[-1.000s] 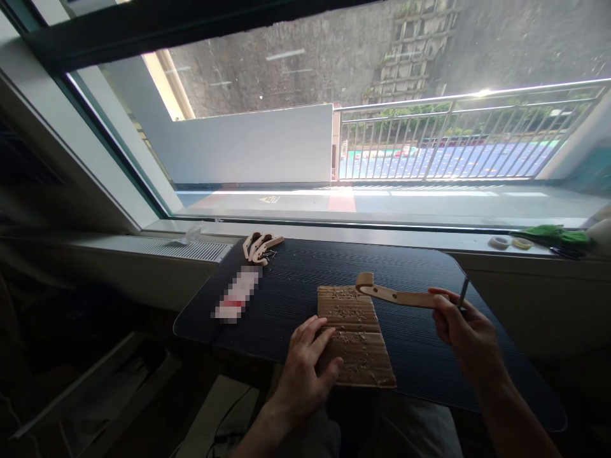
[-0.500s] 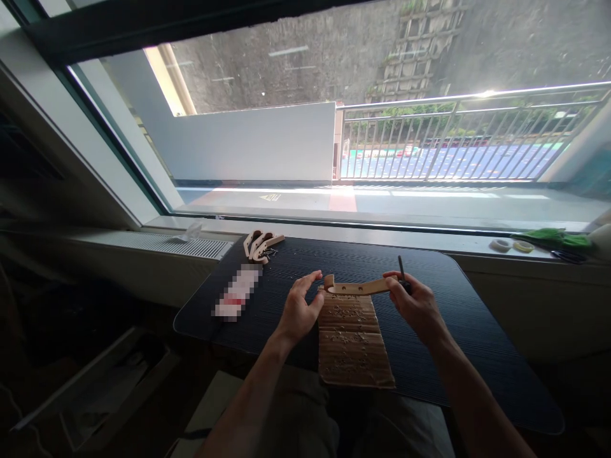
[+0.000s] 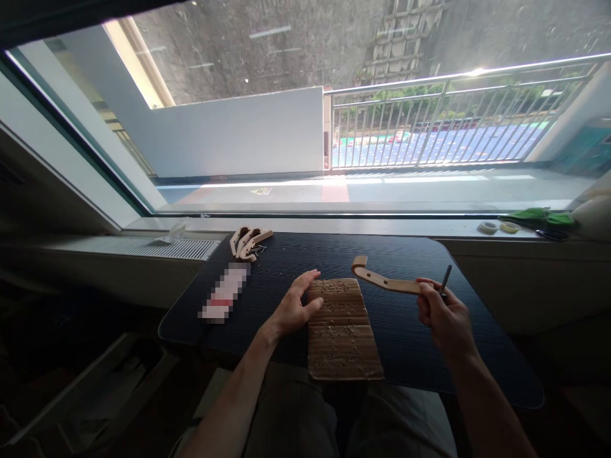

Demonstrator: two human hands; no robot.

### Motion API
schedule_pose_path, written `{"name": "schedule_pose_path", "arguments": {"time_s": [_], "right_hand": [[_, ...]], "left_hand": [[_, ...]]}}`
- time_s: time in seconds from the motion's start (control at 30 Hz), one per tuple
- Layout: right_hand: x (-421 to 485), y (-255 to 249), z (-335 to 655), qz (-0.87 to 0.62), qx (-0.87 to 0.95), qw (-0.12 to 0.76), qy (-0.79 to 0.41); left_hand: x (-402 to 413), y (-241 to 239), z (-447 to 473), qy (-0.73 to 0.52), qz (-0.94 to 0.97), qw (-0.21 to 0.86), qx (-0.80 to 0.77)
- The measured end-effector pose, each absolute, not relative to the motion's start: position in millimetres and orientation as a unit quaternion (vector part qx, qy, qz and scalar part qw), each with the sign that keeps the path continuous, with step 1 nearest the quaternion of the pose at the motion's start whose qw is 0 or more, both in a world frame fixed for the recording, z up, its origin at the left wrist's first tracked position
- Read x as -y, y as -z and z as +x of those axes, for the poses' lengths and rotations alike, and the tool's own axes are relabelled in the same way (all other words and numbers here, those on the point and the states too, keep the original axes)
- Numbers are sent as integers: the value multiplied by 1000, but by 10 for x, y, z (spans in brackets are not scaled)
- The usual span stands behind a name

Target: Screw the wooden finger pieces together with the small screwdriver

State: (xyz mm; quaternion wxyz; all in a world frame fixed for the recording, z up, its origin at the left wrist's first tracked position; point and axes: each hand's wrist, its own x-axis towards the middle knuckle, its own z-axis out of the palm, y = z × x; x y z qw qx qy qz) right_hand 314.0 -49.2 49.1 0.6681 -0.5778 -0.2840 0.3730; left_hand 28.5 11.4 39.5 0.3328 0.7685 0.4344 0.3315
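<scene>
A person's right hand (image 3: 443,312) grasps the straight end of a hook-tipped wooden piece (image 3: 394,285), which reaches out toward the left, while a slim dark tool (image 3: 447,280) juts up from the same grip. The left hand (image 3: 294,306) is open and grasps nothing, its thumb by the edge of a speckled sheet of corrugated cardboard (image 3: 341,350) between the hands; contact is hard to tell. Beyond the left hand, similar wooden pieces (image 3: 247,245) cluster near small metal bits on the dark table (image 3: 305,254). Past the right hand, tape rolls (image 3: 487,228) sit on the windowsill (image 3: 344,227).
</scene>
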Motion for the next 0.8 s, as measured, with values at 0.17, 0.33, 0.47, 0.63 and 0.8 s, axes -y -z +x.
{"name": "schedule_pose_path", "arguments": {"time_s": [0.17,0.33,0.47,0.63,0.8], "right_hand": [[562,-523,3134,-546,277,694,-379],[659,-515,3154,-548,268,693,-385],[730,-454,3215,-550,248,702,-378],[771,-394,3270,-539,215,722,-375],[838,-398,3300,-537,210,729,-368]], "left_hand": [[-112,-399,323,-272,805,282,-445],[136,-373,180,-286,756,210,-550],[339,-402,68,-252,732,145,-617],[171,-533,196,-305,765,82,-562],[16,-555,396,-202,828,108,-512]]}}
